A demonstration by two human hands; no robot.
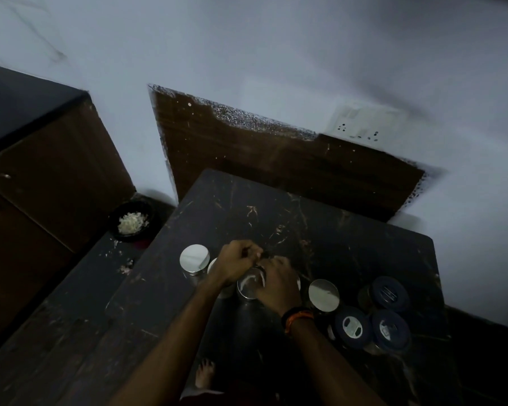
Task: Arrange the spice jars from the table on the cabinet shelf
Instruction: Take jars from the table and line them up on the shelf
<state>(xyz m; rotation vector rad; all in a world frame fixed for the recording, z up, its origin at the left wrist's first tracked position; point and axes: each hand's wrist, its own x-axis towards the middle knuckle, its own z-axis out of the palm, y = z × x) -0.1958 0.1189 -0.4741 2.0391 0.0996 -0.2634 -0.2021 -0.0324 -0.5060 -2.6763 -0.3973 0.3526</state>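
Observation:
Several spice jars stand in a row on the dark marble-patterned table [320,230]. One silver-lidded jar [194,257] is at the left and another [324,294] at the right. Three dark blue-lidded jars [389,293] cluster at the far right. Between the silver ones stands a middle silver-lidded jar [248,285]. My left hand [236,263] is curled over the jars left of it, what it holds is hidden. My right hand [276,284] grips the middle jar from the right side. The scene is dim.
A brown cabinet [50,177] with a dark top stands at the left. A black bowl [132,221] of pale bits sits on the floor beside it. A wooden panel [276,159] and a wall socket [364,124] lie behind the table. My bare foot [205,373] shows below.

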